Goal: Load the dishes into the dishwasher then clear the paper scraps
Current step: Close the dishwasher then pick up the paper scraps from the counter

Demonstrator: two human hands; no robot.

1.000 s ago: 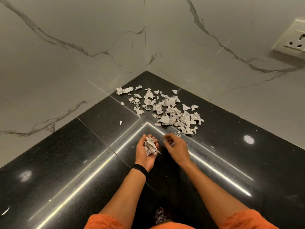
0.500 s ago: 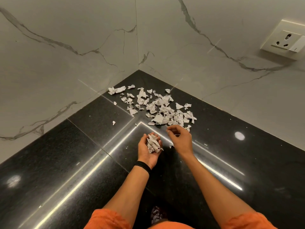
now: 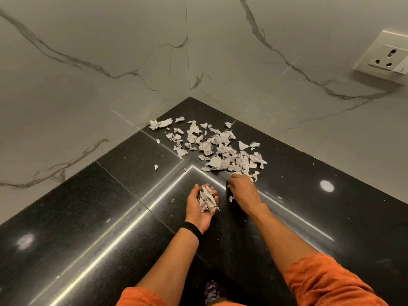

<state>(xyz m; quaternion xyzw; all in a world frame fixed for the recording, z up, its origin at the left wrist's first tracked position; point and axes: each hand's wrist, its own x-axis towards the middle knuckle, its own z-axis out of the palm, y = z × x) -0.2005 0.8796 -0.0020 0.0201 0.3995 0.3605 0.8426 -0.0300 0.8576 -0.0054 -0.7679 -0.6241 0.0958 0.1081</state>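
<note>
Paper scraps (image 3: 220, 149) lie in a loose pile on the black counter (image 3: 88, 217), in the corner where the two marble walls (image 3: 110, 62) meet. The pile sits just beyond both hands, and its near edge reaches the right hand's fingertips. One stray scrap (image 3: 156, 166) lies apart, left of the pile and well clear of the hands. Another small scrap (image 3: 231, 198) lies on the counter in the gap between the two hands, just beside the right wrist.

Left hand (image 3: 199, 206): palm up, cupped above the counter, nearer the person than the pile. Its fingers curl loosely up round a handful of scraps (image 3: 207, 200), a crumpled wad filling the palm. There is a black wristband (image 3: 191, 229) on that wrist.

Right hand (image 3: 242, 188): palm down, reaching forward to the pile's near right edge. The fingers are bent down, tips among the nearest scraps there. The tips are hidden behind the knuckles, so I can't tell whether they pinch a piece or only touch.

The hands are close together, side by side, not touching. Orange sleeves (image 3: 326, 281) are at the bottom of the view. There is a white socket (image 3: 384, 58) on the right wall, far from the pile.
</note>
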